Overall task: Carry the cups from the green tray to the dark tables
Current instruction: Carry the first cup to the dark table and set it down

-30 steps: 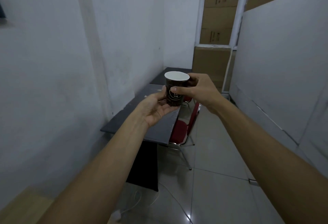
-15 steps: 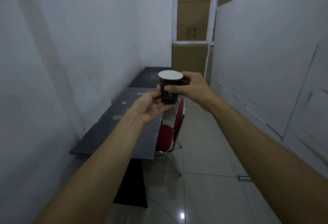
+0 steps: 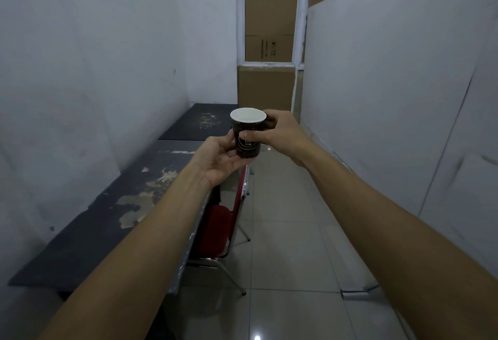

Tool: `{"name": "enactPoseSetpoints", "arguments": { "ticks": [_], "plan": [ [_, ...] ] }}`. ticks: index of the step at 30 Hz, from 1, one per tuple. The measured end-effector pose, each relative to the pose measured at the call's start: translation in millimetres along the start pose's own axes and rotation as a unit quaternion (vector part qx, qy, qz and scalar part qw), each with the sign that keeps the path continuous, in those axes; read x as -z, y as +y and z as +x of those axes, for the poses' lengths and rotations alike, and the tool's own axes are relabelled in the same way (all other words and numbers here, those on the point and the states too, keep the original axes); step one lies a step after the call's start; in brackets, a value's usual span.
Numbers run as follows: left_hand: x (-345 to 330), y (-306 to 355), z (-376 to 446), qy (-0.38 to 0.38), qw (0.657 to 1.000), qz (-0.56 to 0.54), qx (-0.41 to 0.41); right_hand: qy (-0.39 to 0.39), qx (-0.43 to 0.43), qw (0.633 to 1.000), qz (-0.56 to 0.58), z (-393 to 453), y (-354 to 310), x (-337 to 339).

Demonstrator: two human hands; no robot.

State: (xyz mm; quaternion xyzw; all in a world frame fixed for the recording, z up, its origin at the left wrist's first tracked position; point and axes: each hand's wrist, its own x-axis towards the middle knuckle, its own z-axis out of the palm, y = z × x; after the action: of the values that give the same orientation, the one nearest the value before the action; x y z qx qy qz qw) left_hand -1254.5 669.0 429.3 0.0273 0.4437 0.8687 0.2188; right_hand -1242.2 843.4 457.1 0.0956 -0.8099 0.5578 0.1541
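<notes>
Nearest, two bare forearms are reaching forward from the bottom corners, meeting around one dark paper cup [image 3: 248,134] held upright at chest height over the aisle. The left hand [image 3: 218,160] is cupping it from below, fingers curled under the base and thumb on the wall; the right hand [image 3: 280,130] is wrapping the upper wall from the right, fingers closed just under the white rim. That double hold is probably keeping it level while walking. Whether it is holding liquid is hard to make out; only a pale inside is showing.

Along the left wall the near dark table [image 3: 113,221] is running away from the camera, its top scuffed and peeling, with a red chair [image 3: 218,229] tucked at its right edge and mostly hidden by the left forearm. Beyond, a second dark table [image 3: 199,121] is butting against the far wall. Cardboard boxes [image 3: 266,86] are stacking up behind a white frame at the far end. The green tray is lying out of view.
</notes>
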Motion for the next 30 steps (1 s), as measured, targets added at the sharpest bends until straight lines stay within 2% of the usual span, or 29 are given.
{"name": "enactPoseSetpoints", "arguments": {
  "ticks": [8,18,30],
  "plan": [
    [-33.1,-9.5,110.7,0.025,0.999,-0.034,0.002,-0.017,-0.007,0.999,0.036,82.7,58.8,46.4],
    [-34.6,-20.2,236.7,0.058,0.998,-0.031,0.003,-0.045,-0.016,0.996,0.073,187.2,154.3,72.2],
    [-22.4,15.6,396.0,0.102,0.994,-0.017,-0.038,-0.102,0.004,0.991,0.091,356.0,229.1,77.6]
  ]
}}
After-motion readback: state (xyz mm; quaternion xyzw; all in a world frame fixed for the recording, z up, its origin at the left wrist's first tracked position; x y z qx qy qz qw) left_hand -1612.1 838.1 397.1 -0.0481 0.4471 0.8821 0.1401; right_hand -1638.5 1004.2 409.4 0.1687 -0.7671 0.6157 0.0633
